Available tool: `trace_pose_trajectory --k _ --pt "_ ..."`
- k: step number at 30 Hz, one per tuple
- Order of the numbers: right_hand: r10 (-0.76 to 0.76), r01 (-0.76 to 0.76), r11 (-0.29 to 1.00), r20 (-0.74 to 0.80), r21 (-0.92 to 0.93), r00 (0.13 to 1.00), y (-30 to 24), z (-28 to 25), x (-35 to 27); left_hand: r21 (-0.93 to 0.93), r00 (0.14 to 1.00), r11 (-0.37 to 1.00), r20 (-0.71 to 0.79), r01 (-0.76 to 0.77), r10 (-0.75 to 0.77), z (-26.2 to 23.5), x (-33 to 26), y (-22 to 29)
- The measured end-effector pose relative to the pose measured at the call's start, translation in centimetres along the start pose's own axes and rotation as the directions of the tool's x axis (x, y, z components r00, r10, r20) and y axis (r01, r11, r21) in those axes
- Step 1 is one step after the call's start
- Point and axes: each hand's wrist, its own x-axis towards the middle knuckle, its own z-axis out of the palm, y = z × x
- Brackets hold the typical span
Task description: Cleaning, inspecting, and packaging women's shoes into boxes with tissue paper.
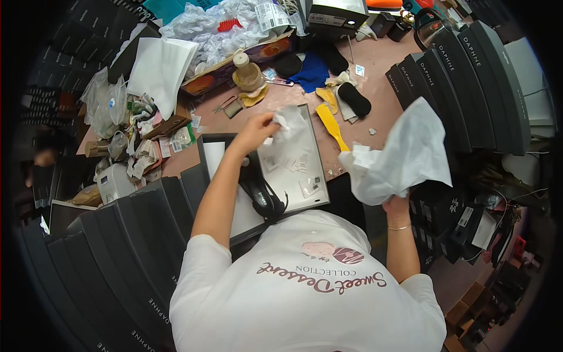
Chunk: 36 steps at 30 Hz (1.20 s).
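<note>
My left hand (258,130) pinches a small crumpled piece of white tissue paper (291,122) over the open shoe box. My right hand (396,205), raised to the right of the box, is closed on a large white sheet of thin wrapping (413,149); bunched white paper hangs at its left side. Below my left forearm, a black strappy shoe (258,188) lies in the shoe box (240,226), partly hidden by the arm. The white-lined half (314,202) beside it holds a small clear sachet (309,186).
A yellow shoehorn (332,126) lies beyond the box, near black pads (354,100) and a blue cloth (311,71). Dark shoe boxes are stacked at right (463,88) and lower left (111,252). A carton of crumpled white paper (202,41) and a jar (247,75) stand at the back.
</note>
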Motion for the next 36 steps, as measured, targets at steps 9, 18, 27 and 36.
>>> trace_pose_trajectory --k 9,18,27,36 --pt "0.494 0.206 -0.169 0.098 -0.964 0.864 16.3 9.3 4.9 -0.523 0.850 0.754 -0.520 -0.398 0.087 -3.9 -7.7 2.8" --pt "0.311 0.048 0.811 0.499 -0.583 0.809 9.5 15.1 6.0 -0.849 0.867 0.380 -0.460 -0.367 -0.190 -0.5 -10.5 1.9" --pt "0.053 0.711 0.311 0.758 -0.631 0.650 10.2 21.1 1.9 -0.887 0.872 0.268 -0.437 -0.376 -0.222 -1.2 -13.4 -1.3" --pt "0.050 0.421 0.557 0.534 -0.716 0.844 12.0 23.5 3.7 0.301 0.543 0.943 -0.772 -0.144 0.330 5.3 -24.9 5.9"
